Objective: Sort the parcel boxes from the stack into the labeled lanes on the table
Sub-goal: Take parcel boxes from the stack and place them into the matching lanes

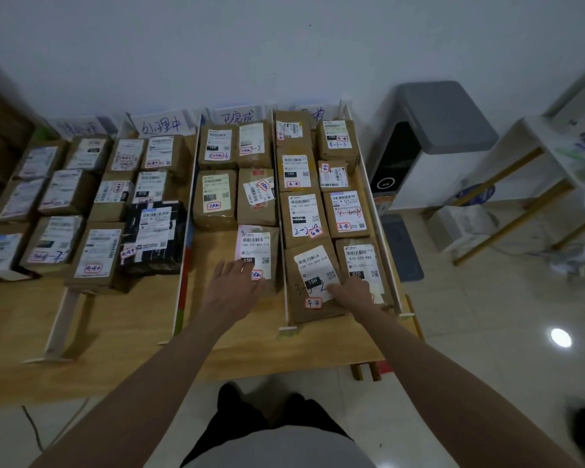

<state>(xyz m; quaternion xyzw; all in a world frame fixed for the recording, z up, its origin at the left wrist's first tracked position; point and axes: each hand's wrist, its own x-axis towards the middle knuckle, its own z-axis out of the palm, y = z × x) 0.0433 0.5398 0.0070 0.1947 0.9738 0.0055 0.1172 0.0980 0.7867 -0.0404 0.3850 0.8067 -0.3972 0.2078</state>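
Note:
Brown parcel boxes with white shipping labels fill four lanes on a wooden table (pixel 122 329), split by white dividers. My left hand (pixel 237 282) lies flat, fingers spread, on the near end of the nearest box (pixel 257 244) in the third lane. My right hand (pixel 352 293) rests on the near right corner of a tilted box (pixel 313 282) at the front of the rightmost lane, beside a box (pixel 362 261) marked 070. Whether either hand grips its box is unclear. Handwritten lane signs (pixel 163 125) stand at the far edge.
A black-wrapped parcel (pixel 154 236) sits in the second lane. A grey-lidded white bin (pixel 429 136) stands right of the table, with a white shelf rack (pixel 534 170) beyond it. The tiled floor (pixel 487 332) runs along the right. My legs are at the table's front edge.

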